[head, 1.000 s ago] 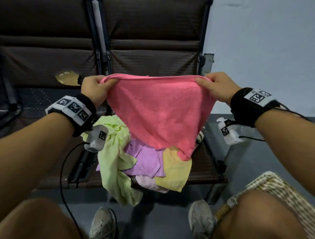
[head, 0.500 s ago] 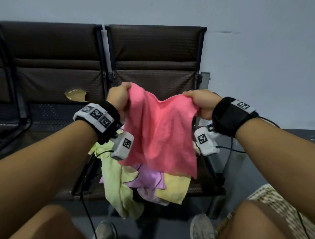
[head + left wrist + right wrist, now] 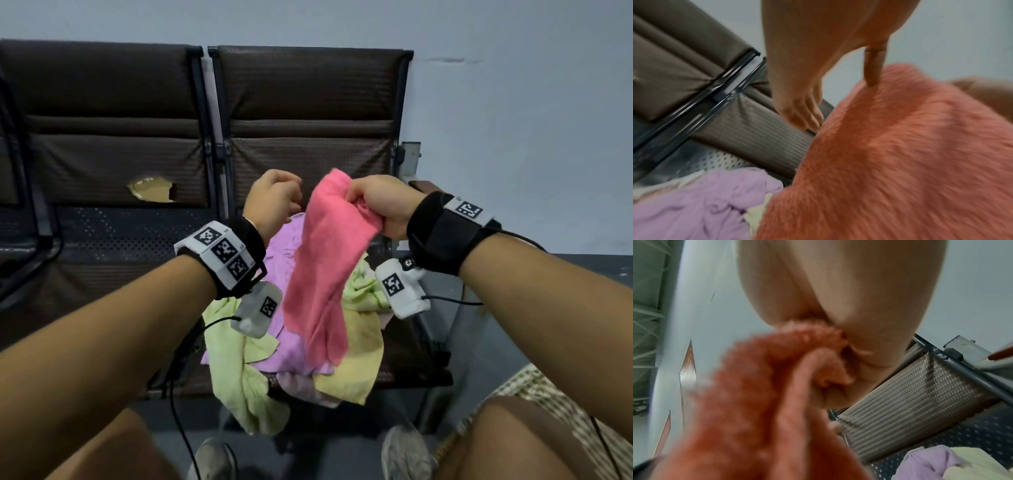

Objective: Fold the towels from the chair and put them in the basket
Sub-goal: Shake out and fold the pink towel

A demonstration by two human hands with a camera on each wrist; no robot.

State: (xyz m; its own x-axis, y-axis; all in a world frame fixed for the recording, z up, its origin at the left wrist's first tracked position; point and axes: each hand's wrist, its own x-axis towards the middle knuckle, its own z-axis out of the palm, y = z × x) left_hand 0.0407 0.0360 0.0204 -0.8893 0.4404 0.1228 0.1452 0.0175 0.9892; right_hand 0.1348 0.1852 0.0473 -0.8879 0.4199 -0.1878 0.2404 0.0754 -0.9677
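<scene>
A pink towel (image 3: 325, 267) hangs doubled lengthwise over the chair seat, and my right hand (image 3: 380, 202) grips its gathered top edge in a fist. The right wrist view shows the same towel (image 3: 756, 402) bunched under that hand (image 3: 849, 305). My left hand (image 3: 274, 202) hovers just left of the towel's top and holds nothing. In the left wrist view its fingers (image 3: 807, 113) hang loose, one fingertip brushing the pink towel (image 3: 900, 162). Purple (image 3: 284, 260), light green (image 3: 236, 363) and yellow (image 3: 359, 370) towels lie piled on the brown chair (image 3: 308, 102).
A woven basket (image 3: 548, 394) shows at the lower right, partly behind my right knee. A second brown chair with a torn hole (image 3: 150, 188) stands on the left. My shoes (image 3: 404, 452) rest on the dark floor below the seat. Behind is a pale wall.
My hands came together, folding the spread pink towel in half. The right hand took over both top corners and the left hand let go.
</scene>
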